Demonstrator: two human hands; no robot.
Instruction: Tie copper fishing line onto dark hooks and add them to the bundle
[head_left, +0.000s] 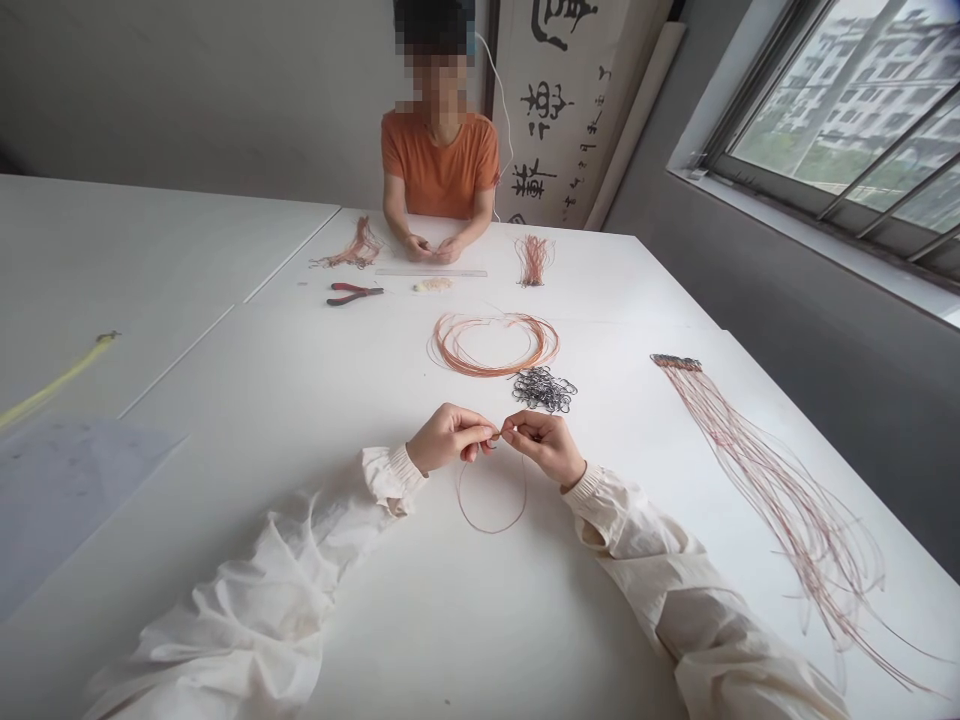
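Left hand: the left hand (450, 440) is up over the worktop (360, 640), in a white sleeve with a puffy cuff (390, 478).
Right hand: the right hand (544, 447) is up close to the left hand, in the same kind of white sleeve (637, 540).
Grip: both hands are pinched small, and the fingertips (511, 426) hold a thin orange cord (491, 531).
Thin cord: it hangs down from the fingers in a loop, and the loop's low end is just over the worktop.
Near the hands: a pile of small dark metal rings (544, 390) lies just past the right hand. A big round loop of orange cord (487, 372) lies next to the rings.
Right side: a long bunch of cords (780, 500) lies spread out on the worktop.
Far side: red-handled pliers (354, 293) and a long ruler (431, 272) lie on the worktop, with two small bunches of cord (346, 247) (533, 260) near them.
Other person: a person in an orange shirt (440, 165) sits across the worktop, with both hands (429, 248) together near the ruler.
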